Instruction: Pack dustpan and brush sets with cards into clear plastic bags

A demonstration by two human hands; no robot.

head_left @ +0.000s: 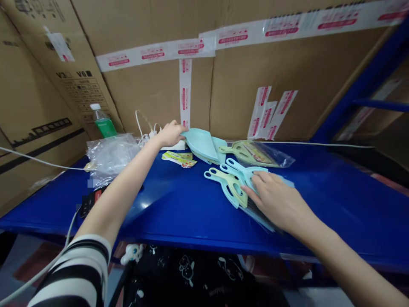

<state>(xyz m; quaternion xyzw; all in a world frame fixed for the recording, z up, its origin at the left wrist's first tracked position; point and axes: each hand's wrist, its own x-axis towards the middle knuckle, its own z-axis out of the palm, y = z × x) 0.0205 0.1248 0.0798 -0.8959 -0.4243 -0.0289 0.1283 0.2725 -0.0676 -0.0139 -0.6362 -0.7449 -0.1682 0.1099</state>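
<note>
My left hand (pixel 172 133) reaches to the back of the blue table, its fingers closed on the near-left end of a light blue dustpan (pixel 200 144). More dustpans lie partly beneath that one. My right hand (pixel 276 198) rests over a pile of small hand brushes, fingers curled on a light blue brush (pixel 241 170). Beside it in the pile is a pale green brush (pixel 234 191), with bristles pointing toward me under my palm. Behind the brushes, a pale green dustpan set (pixel 255 153) lies in a clear plastic bag.
Yellow-green printed cards (pixel 179 159) lie near the dustpans. At left are clear plastic bags (pixel 111 155), a bottle with green contents or label (pixel 104 121), and a dark phone-like object (pixel 89 202). White cables run around. Taped cardboard (pixel 153 89) walls the back; a blue frame post (pixel 361 76) stands right.
</note>
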